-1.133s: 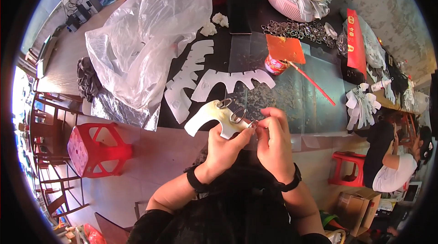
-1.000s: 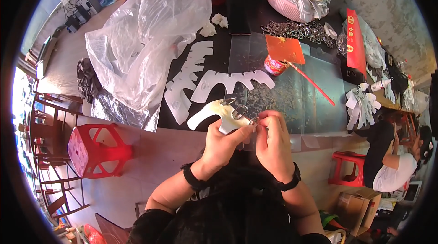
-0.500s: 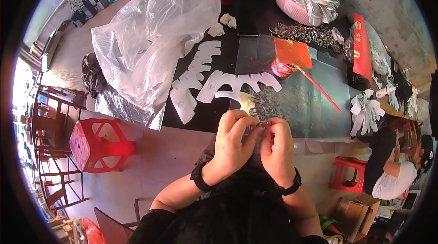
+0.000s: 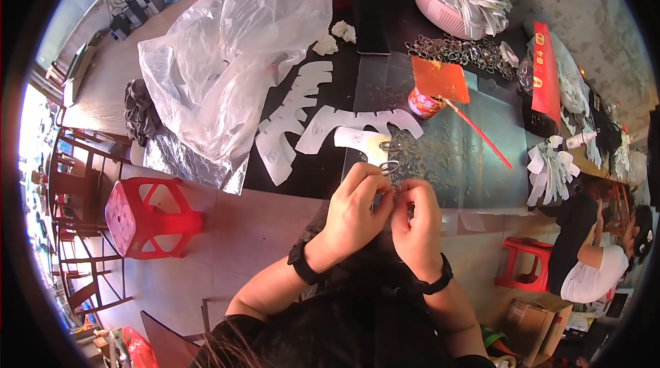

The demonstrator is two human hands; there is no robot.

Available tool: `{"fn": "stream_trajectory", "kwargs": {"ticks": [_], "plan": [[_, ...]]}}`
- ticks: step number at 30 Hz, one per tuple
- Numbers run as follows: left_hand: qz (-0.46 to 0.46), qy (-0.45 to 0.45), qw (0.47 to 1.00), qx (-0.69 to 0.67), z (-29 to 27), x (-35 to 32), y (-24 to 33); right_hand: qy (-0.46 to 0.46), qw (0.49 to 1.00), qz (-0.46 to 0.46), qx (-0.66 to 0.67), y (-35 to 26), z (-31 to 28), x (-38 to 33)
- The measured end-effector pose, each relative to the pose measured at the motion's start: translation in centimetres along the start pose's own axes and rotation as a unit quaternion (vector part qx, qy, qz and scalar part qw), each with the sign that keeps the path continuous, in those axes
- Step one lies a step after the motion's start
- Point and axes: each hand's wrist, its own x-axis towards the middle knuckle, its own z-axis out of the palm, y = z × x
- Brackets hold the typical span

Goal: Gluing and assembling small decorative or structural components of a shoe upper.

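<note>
White card cut-out [image 4: 363,139] and a small metal clip [image 4: 389,166] are sitting at the near edge of the dark worktable [image 4: 323,168], just beyond the person's two hands in the head view. The left hand [image 4: 354,206] and the right hand [image 4: 416,220] are pressing together, fingers curled in a pinch around something small and metallic; what exactly is between them is hidden by the fingertips. Each wrist is wearing one black band.

Two long scalloped white card strips [image 4: 295,120] are lying side by side on the table, next to one large clear plastic bag [image 4: 227,58]. One red tin [image 4: 423,103] is standing behind the work, an orange card [image 4: 440,79] leaning over it and one red stick [image 4: 481,135] slanting away. A pile of metal rings [image 4: 457,50] is lying in front of one pink basin [image 4: 447,17] heaped with white cut-outs.

Two red plastic stools are showing: one [image 4: 148,217] on the left, one [image 4: 526,265] on the right, beside a second person [image 4: 588,258] who is sitting hunched at the table's end.
</note>
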Motion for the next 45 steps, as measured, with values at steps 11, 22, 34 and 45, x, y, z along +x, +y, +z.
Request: {"fn": "stream_trajectory", "kwargs": {"ticks": [11, 22, 34, 45], "plan": [[-0.022, 0.029, 0.999, 0.004, 0.2, -0.9, 0.5, -0.012, 0.976, 0.168, 0.141, 0.4, -0.6, 0.3], [-0.135, -0.001, 0.983, -0.122, 0.0, -0.8, 0.5, -0.017, 0.977, 0.148, 0.154, 0.8, -0.5, -0.1], [-0.278, -0.069, 0.938, -0.196, -0.7, -0.4, 1.0, -0.050, 0.926, 0.176, 0.330, 1.2, -0.8, -0.5], [-0.110, -0.023, 0.992, -0.064, -0.8, -0.2, 1.3, -0.031, 0.947, 0.162, 0.277, 0.5, -0.6, -0.2]]}}
